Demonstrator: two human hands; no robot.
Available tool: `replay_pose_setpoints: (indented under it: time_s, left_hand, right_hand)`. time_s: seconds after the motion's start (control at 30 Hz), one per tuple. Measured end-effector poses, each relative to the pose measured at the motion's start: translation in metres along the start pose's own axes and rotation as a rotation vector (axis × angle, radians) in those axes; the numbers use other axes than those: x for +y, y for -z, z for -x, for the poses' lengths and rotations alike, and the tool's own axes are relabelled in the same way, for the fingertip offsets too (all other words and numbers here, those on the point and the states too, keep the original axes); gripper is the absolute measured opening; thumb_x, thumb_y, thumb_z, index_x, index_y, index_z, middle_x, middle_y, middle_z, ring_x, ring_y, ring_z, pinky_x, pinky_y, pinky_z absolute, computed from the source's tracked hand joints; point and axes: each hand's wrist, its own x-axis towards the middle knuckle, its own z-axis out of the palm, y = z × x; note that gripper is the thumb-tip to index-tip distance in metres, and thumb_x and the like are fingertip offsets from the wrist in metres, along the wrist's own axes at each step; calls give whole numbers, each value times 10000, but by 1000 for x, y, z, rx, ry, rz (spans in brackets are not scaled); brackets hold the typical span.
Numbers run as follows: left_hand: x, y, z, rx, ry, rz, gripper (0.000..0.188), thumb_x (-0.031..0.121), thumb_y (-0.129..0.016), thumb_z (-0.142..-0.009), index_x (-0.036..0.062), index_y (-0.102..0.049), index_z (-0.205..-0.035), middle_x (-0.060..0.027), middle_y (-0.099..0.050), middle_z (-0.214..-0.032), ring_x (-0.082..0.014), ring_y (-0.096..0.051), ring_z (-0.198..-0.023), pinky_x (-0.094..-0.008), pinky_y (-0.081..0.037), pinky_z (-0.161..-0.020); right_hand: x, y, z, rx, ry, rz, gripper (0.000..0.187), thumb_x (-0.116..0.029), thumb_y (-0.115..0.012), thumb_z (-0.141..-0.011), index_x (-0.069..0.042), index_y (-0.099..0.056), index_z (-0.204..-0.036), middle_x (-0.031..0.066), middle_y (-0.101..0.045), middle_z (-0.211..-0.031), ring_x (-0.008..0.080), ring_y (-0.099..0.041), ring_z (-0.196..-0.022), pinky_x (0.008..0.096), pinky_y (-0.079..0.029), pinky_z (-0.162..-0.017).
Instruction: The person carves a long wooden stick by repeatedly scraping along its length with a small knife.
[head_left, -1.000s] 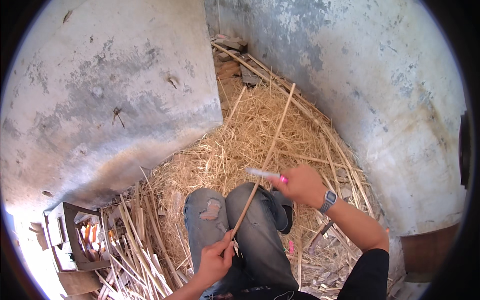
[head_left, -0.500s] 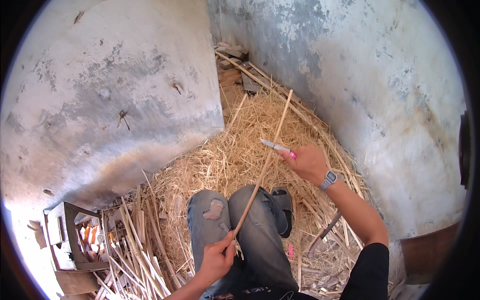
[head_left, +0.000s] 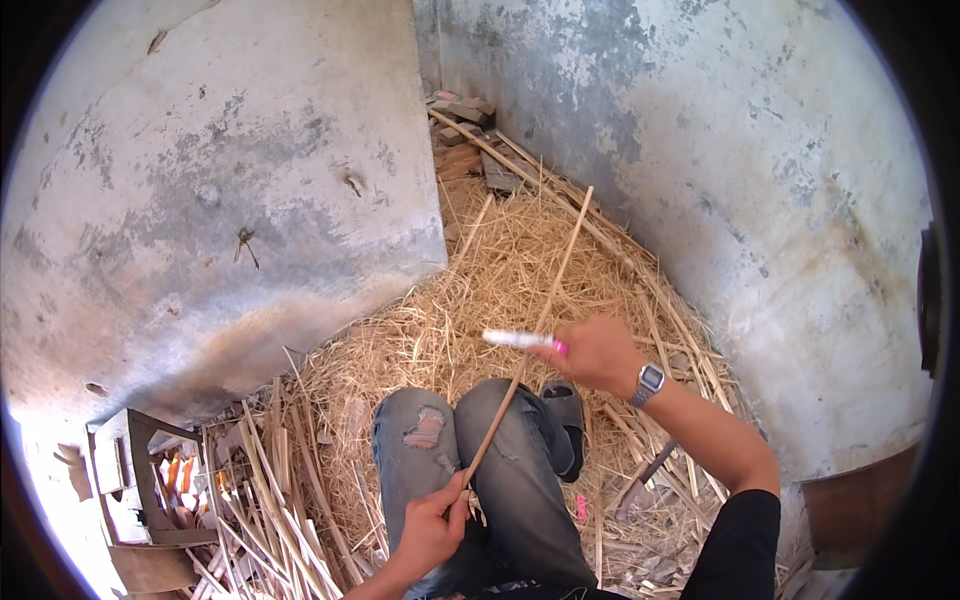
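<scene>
Your right hand has pulled the knife closer to you; blade blurred, contact with stick unclear. Likely mid-stroke. Right fingers clamp the knife, left hand the stick's near end. Stick slants over your right knee, straw beyond.

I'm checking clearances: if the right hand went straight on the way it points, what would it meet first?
Likely the thin stick, which crosses the view just left of the right hand, where the knife overlaps it. Depth is unclear, so the hand might pass above.
</scene>
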Motion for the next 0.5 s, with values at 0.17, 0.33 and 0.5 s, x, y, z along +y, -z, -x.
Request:
replay_pose_setpoints:
  time_s: [0.17,0.33,0.5]
  left_hand:
    - [1,0,-10,-50,58,68,322,93,-613,-994,-52,-652,-1278,-101,-669,-688,-96,-625,-597,-266,-496,-577]
    - [-3,3,-16,-76,128,207,324,135,-593,-1022,-12,-650,-1305,-30,-631,-660,-52,-560,-576,-237,-456,-543]
    - [1,5,-15,-177,182,280,332,164,-528,-1069,14,-618,-1352,10,-574,-696,-31,-490,-560,-203,-398,-518]
  right_hand:
    - [54,-8,-24,265,-33,169,704,-709,-502,-942,-97,-694,-653,112,-581,-502,295,-581,-436,411,-426,-421]
    - [23,-12,-35,346,-160,-105,709,-662,-513,-967,-67,-638,-602,152,-548,-494,305,-540,-427,434,-404,-418]
    - [53,-21,-44,498,-421,-1056,581,-582,-546,-997,-78,-625,-720,15,-466,-496,183,-412,-390,359,-364,-423]
